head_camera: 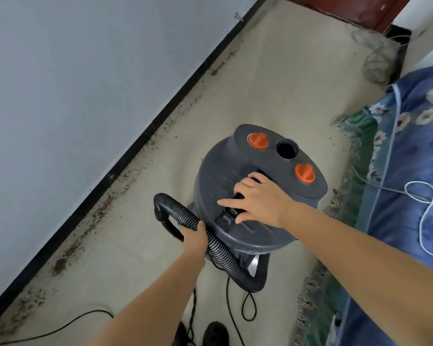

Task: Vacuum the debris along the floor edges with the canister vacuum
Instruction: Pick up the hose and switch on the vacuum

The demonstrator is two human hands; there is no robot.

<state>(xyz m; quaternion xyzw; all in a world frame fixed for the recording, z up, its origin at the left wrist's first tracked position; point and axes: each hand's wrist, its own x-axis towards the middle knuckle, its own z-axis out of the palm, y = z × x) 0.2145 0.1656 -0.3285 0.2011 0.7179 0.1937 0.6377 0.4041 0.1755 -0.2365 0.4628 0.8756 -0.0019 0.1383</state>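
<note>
I see my right hand (259,202) curled round the carry handle (235,204) atop the canister vacuum (258,188), my left hand (194,237) gripping its hose (218,248), debris (95,216) along the baseboard (125,158) left of the vacuum

Both arms outstretched; left hand (194,236) curled in a grip, right hand (256,202) likewise.

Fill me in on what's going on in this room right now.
A person is setting up to vacuum. Their right hand grips the handle on top of the dark canister vacuum, while the left hand holds its ribbed hose. Brown debris lies along the black baseboard, not yet cleaned up.
</note>
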